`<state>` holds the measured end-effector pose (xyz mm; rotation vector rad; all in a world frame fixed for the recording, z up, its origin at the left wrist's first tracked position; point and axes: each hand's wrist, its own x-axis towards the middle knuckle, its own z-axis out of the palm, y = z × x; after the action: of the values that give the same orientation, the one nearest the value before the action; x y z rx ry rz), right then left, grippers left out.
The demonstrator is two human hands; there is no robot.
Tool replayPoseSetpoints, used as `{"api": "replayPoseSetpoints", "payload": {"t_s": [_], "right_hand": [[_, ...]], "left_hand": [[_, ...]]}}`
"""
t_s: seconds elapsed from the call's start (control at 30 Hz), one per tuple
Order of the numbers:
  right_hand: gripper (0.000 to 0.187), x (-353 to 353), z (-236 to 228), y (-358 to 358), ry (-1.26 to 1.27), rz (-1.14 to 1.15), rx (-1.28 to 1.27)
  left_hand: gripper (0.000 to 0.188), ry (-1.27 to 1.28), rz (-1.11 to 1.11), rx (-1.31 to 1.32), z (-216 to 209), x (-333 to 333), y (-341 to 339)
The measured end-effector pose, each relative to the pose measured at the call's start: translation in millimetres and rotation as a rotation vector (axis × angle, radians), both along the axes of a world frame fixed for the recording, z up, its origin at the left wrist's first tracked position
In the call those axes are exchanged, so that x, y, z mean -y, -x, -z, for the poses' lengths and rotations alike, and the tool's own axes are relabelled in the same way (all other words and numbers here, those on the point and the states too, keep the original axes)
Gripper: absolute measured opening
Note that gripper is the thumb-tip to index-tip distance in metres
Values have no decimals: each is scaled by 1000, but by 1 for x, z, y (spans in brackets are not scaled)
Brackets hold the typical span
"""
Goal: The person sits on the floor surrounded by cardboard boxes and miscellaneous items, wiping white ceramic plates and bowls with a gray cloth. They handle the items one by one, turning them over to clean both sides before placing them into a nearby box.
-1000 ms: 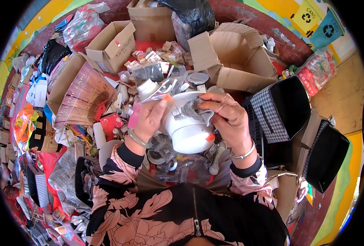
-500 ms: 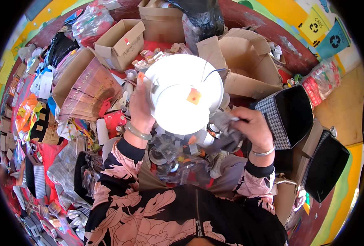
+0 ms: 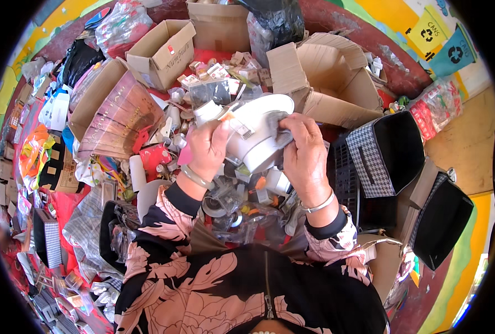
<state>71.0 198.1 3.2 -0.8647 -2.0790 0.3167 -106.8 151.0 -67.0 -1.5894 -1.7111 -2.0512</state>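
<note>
Held up in front of me is a white round light fitting, tilted so its wide rim and the shorter drum-like side both show. My left hand grips its left side, thumb on top near a small label. Between the fingers of my right hand is a bunched grey cloth, pressed against the fitting's right side. Below my hands lies a heap of clear plastic pieces and small parts, partly covered by my arms.
Open cardboard boxes stand at the back, beside a black plastic bag. On the right are black bins with a houndstooth pattern. A fan-shaped pink box and mixed scrap lie left. Small boxes are piled beyond the fitting.
The light fitting has turned from face-on to tilted, showing its side. My right hand has moved left and up, bringing the grey cloth onto it.
</note>
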Motion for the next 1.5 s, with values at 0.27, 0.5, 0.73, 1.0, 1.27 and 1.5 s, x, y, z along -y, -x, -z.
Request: {"api": "replayPoseSetpoints", "payload": {"t_s": [0.27, 0.5, 0.73, 1.0, 1.27, 1.5], "right_hand": [[22, 0, -28, -23, 878, -1217, -118], [29, -27, -31, -84, 864, -157, -1142], [30, -82, 65, -106, 1418, -254, -1113], [35, -82, 55, -120, 1365, -301, -1008], [51, -63, 14, -108, 1079, -856, -1479], [63, -4, -12, -66, 822, -845, -926]], "left_hand": [[44, 266, 215, 818, 14, -19, 11], [44, 33, 512, 1224, 7, -16, 25], [39, -94, 680, 1500, 11, -22, 29], [39, -88, 865, 1631, 4, -18, 27], [44, -102, 855, 1583, 23, -10, 34], [50, 21, 782, 1489, 11, -21, 12]]}}
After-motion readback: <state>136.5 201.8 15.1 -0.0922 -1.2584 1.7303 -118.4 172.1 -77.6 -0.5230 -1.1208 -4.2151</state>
